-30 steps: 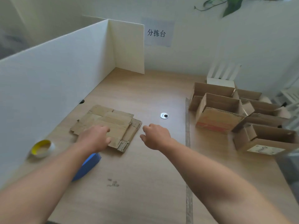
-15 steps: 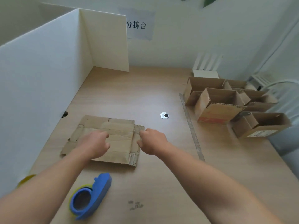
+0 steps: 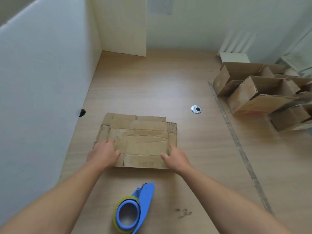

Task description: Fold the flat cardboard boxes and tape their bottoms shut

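A stack of flat cardboard boxes (image 3: 143,139) lies on the wooden table (image 3: 194,166) in front of me. My left hand (image 3: 103,154) lies on the stack's near left corner, fingers curled onto the top sheet. My right hand (image 3: 176,157) grips the near right corner, thumb on top and fingers around the right edge. A blue tape dispenser (image 3: 133,211) with a roll of clear tape lies on the table near me, between my forearms.
Several folded open cardboard boxes (image 3: 258,97) are piled at the right. A white partition (image 3: 42,81) walls off the left side. A metal grommet (image 3: 195,109) sits in the table, and a taped seam (image 3: 236,141) runs along the right.
My view has tilted down and shifted. Both hands have drawn back from the stack's middle and right edge to its near corners. The stack now lies square to me.
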`<state>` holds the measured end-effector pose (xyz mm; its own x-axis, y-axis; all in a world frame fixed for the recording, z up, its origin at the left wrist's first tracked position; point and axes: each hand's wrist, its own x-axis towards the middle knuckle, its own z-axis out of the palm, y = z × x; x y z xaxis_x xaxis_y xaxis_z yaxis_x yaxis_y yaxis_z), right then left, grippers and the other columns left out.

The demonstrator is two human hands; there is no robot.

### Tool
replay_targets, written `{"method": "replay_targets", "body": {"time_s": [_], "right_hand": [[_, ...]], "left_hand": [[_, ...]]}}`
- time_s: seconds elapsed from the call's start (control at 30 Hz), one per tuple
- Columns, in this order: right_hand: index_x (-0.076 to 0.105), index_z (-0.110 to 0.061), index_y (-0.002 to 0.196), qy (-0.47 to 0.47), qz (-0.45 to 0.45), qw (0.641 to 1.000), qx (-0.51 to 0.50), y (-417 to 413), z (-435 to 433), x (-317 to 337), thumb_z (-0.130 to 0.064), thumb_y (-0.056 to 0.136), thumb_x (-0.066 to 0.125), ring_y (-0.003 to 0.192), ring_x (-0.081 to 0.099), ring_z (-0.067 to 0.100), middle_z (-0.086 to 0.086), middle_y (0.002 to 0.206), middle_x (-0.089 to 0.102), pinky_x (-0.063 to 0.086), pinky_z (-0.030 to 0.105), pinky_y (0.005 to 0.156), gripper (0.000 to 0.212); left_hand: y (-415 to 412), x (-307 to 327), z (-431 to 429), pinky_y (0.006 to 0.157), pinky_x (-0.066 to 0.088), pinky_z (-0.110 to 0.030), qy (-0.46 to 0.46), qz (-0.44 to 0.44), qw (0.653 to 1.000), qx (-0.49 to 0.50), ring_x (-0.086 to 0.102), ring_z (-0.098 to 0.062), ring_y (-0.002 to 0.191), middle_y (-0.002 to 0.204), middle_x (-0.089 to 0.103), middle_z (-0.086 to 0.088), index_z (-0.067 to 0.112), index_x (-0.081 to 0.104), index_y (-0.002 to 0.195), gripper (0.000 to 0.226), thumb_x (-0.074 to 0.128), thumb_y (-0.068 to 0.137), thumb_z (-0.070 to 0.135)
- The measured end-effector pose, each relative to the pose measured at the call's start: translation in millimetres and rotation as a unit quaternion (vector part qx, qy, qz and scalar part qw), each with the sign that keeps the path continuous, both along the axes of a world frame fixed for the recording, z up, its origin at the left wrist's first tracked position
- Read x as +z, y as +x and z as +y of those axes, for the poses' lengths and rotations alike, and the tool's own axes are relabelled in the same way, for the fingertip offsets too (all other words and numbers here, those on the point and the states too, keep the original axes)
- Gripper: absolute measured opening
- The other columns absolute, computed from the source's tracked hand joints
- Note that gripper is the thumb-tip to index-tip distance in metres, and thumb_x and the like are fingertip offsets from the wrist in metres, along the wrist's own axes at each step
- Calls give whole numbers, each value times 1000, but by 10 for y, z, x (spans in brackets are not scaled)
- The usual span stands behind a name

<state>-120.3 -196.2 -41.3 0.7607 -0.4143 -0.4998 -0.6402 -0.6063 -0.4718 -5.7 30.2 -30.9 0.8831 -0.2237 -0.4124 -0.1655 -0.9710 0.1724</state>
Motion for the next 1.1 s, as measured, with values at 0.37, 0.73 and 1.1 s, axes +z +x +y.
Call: {"method": "replay_targets", "body": {"time_s": [0.37, 0.73, 1.1], "right_hand": [[43, -18, 145, 138, -73, 964, -213, 64, -26, -195, -40, 97, 58, 130, 49, 26, 3, 143, 52, 41, 39, 108, 55], [48, -27, 124, 232, -179, 923, -248, -345, -546, -89, -35, 101, 53, 96, 62, 12, -1, 114, 64, 48, 31, 75, 25], [64, -18, 111, 334, -241, 884, -223, -1037, -1183, 246, 1, 95, 38, 100, 61, 22, 5, 108, 69, 51, 45, 87, 36]], "left_hand": [[-51, -189, -43, 114, 29, -49, -133, 51, 976, 165, 28, -34, 144, 157, 26, -18, 11, 26, 154, 88, 61, 88, 58], [-397, -55, -345, 107, 43, -42, -297, 51, 933, 195, 50, -26, 124, 138, 44, -12, 13, 38, 148, 86, 77, 80, 48], [-1155, 448, -904, 102, 41, -29, -505, 7, 844, 184, 53, -5, 118, 122, 59, 19, 24, 47, 139, 69, 81, 80, 35]]}}
